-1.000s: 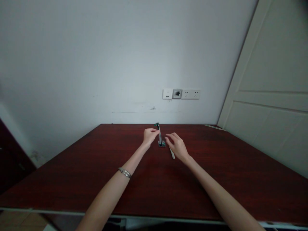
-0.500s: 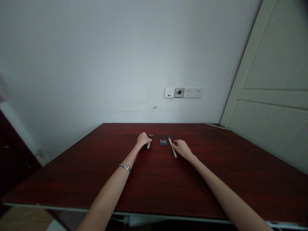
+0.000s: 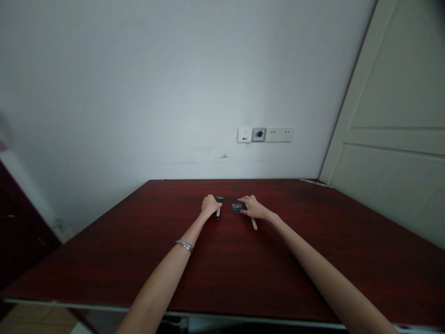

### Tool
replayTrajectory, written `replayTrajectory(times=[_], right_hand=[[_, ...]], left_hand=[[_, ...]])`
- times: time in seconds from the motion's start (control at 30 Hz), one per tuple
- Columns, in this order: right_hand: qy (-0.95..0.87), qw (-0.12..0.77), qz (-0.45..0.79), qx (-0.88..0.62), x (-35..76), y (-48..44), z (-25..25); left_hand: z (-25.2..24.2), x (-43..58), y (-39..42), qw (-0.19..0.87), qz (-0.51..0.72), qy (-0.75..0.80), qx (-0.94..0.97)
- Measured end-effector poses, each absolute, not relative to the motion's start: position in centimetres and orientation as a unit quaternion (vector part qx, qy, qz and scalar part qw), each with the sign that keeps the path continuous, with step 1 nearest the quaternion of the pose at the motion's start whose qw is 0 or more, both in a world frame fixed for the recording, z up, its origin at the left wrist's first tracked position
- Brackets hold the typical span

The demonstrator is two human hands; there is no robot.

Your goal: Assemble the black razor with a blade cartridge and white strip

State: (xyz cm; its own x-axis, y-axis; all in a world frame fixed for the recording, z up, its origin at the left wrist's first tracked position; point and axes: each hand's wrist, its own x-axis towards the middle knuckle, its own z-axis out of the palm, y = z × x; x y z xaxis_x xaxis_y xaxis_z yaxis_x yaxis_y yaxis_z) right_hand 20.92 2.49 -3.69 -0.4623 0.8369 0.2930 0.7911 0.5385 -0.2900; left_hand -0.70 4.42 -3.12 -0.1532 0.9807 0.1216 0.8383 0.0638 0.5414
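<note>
My left hand (image 3: 210,205) is closed on a razor (image 3: 218,214) with a pale handle and a dark head, which lies on the dark red table. To its right sits a small clear case (image 3: 237,208) with dark contents. My right hand (image 3: 253,207) reaches over a thin pale stick-like tool (image 3: 254,223), hiding its middle and upper part. The fingers of that hand are apart, with the thumb and a fingertip at the right side of the case; whether they touch it is too small to tell.
The reddish-brown table (image 3: 215,264) meets a white wall with sockets (image 3: 278,135) at the back. A pale flat strip (image 3: 315,183) lies at the far right corner. A pale panelled door (image 3: 392,134) stands to the right.
My right hand has moved left, over the thin tool to the clear case. My left hand and the razor have shifted slightly right.
</note>
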Motion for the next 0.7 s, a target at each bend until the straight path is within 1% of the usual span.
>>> replayTrajectory(times=[0.17, 0.33, 0.53, 0.63, 0.7], right_hand=[[-0.847, 0.171, 0.073, -0.498, 19.7, 2.8, -3.7], [-0.840, 0.169, 0.071, -0.511, 19.1, 2.5, -3.7], [-0.846, 0.193, 0.082, -0.489, 18.7, 2.2, -3.8], [-0.842, 0.225, 0.063, -0.486, 19.1, 2.3, -3.8], [-0.821, 0.254, 0.044, -0.510, 19.9, 2.4, -3.6]], left_hand=[[-2.8, -0.3, 3.7, 0.155, 0.273, 0.710, 0.631], [-2.8, -0.1, 3.5, 0.157, 0.277, 0.710, 0.628], [-3.0, 0.0, 3.6, 0.154, 0.276, 0.709, 0.630], [-3.1, -0.1, 3.6, 0.151, 0.274, 0.713, 0.628], [-3.2, -0.1, 3.7, 0.152, 0.275, 0.711, 0.629]])
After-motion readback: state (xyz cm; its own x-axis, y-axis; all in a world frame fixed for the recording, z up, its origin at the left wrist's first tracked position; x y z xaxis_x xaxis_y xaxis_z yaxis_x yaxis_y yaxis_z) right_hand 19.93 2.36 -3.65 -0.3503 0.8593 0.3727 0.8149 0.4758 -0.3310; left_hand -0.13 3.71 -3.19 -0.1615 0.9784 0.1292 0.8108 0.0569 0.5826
